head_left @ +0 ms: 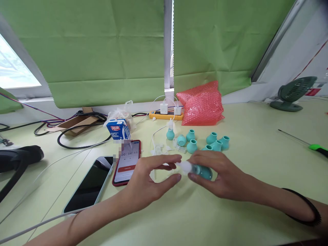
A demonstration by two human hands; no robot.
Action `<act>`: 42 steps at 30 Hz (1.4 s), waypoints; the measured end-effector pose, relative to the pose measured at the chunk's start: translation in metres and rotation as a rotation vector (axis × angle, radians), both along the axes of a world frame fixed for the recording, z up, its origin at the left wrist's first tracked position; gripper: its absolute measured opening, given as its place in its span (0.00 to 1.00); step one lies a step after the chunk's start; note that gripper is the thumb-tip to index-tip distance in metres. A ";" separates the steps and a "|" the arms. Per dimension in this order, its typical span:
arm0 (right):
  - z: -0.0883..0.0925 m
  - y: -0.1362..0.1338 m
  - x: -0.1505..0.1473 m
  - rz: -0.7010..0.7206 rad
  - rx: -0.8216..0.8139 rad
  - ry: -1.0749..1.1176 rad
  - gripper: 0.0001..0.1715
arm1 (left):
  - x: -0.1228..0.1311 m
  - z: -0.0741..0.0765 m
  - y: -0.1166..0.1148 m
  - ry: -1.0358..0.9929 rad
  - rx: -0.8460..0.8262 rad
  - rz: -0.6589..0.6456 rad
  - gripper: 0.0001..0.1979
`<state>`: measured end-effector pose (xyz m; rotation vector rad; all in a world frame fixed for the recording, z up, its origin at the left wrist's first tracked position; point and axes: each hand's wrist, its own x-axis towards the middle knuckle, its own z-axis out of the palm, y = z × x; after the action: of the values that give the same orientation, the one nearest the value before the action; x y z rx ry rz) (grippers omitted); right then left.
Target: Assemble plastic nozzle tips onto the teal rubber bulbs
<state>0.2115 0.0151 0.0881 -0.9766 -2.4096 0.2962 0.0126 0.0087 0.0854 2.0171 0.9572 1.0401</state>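
My right hand (217, 172) is closed around a teal squeeze bulb with a translucent white nozzle (187, 167), held tilted on its side just above the table. The nozzle points left toward my left hand (153, 176). My left thumb and fingers are apart at the nozzle's tip; whether they touch it I cannot tell. Beyond my hands, several open-necked teal bulbs (191, 146) stand or lie on the table. One bulb with a nozzle (170, 131) stands upright at their left. Small clear plastic parts (159, 149) lie beside them, partly hidden by my left hand.
Left of my hands lie a phone with a running timer (128, 160) and a dark-screened phone (89, 184). Behind are a blue milk carton (118, 130), a yellow power strip (156, 115) and red bubble wrap (202, 106). A screwdriver (314, 147) and fan (292, 94) are at right.
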 end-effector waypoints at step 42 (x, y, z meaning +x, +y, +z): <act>-0.019 0.106 0.053 -0.522 0.667 0.311 0.11 | -0.002 -0.002 0.012 0.731 0.222 0.135 0.11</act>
<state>0.2649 0.1216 0.0691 -1.0796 -1.6982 -0.4805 0.0104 0.0204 0.0834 2.6177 1.4030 0.4665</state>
